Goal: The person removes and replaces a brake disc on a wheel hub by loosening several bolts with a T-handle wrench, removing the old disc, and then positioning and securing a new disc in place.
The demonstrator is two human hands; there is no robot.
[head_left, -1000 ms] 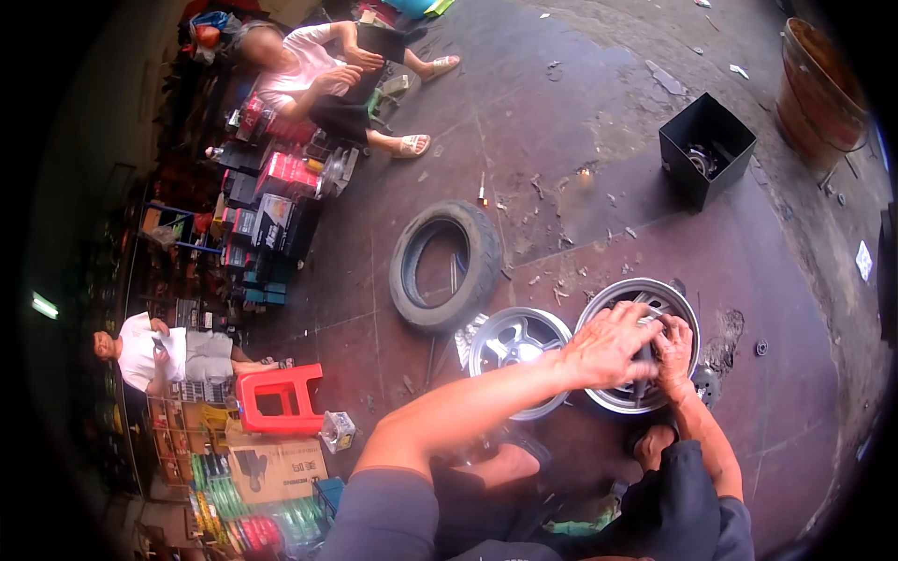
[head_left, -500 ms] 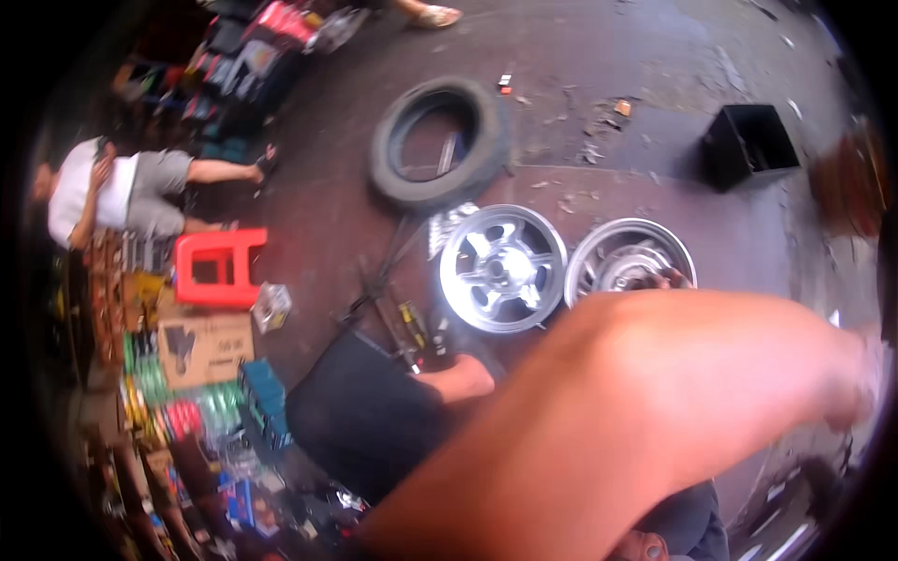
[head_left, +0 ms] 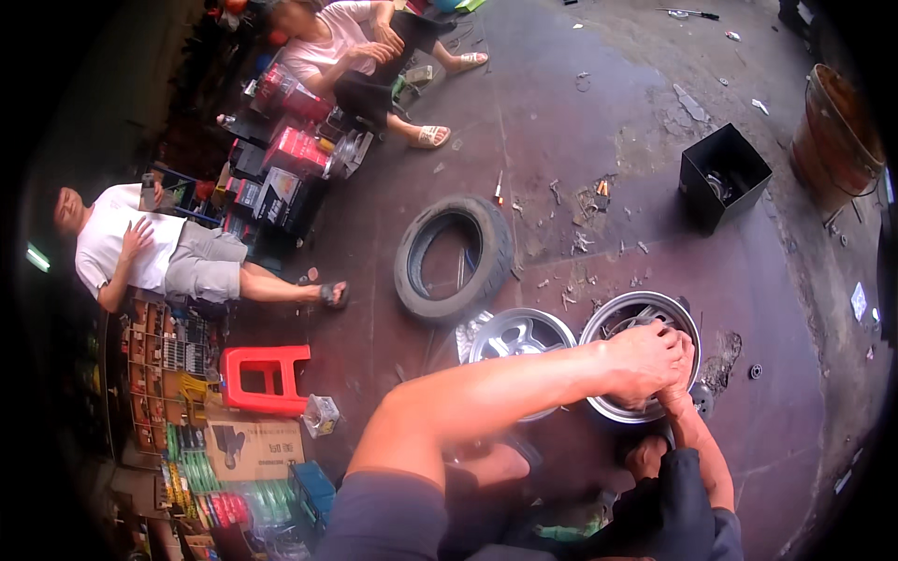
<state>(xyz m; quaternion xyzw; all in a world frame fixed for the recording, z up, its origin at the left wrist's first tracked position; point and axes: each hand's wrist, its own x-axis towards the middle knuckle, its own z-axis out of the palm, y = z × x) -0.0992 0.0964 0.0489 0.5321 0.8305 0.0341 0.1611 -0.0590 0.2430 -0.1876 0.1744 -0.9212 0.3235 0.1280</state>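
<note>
Both of my hands are together over a silver wheel rim (head_left: 617,307) lying on the floor at the lower right of the view. My left hand (head_left: 647,365) reaches across from the lower left, fingers bent and closed over the hub area. My right hand (head_left: 677,379) comes up from below at the rim's right side, its closed fingers mostly behind the left ones. What they grip is hidden. A second silver rim (head_left: 520,329) lies just left, partly under my left forearm, and a black tyre (head_left: 428,309) lies flat above it.
Two people (head_left: 323,47) (head_left: 140,243) are at the left among shelves and boxes (head_left: 281,201). A red plastic stool (head_left: 262,374), a cardboard box (head_left: 257,447), a black square container (head_left: 725,192), a rusty bucket (head_left: 832,164) and scattered debris surround the work on the floor.
Half a second ago my blurred left arm reached far right and the view was shifted; now that hand is back on the rim. The person at left has raised a hand to the chest.
</note>
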